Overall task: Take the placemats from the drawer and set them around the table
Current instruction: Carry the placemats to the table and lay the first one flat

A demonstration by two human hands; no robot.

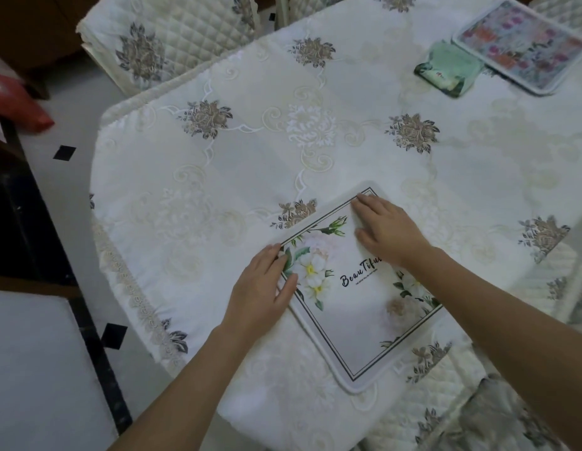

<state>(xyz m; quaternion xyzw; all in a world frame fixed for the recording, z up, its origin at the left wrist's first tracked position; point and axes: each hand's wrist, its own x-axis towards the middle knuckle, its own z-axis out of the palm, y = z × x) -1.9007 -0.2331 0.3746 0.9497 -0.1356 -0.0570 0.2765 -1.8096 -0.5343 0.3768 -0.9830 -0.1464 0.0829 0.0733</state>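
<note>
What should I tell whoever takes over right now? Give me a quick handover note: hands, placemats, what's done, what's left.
Left hand: open, flat on the left edge of the white floral placemat.
Right hand: open, flat on its far corner.
White floral placemat: on the tablecloth at the near edge, askew.
Colourful placemat: laid at the far right, a green packet beside it.
Done: two mats down.
Left: probably square this one up; the far-left chair has no mat in front of it. The drawer is out of view.
</note>
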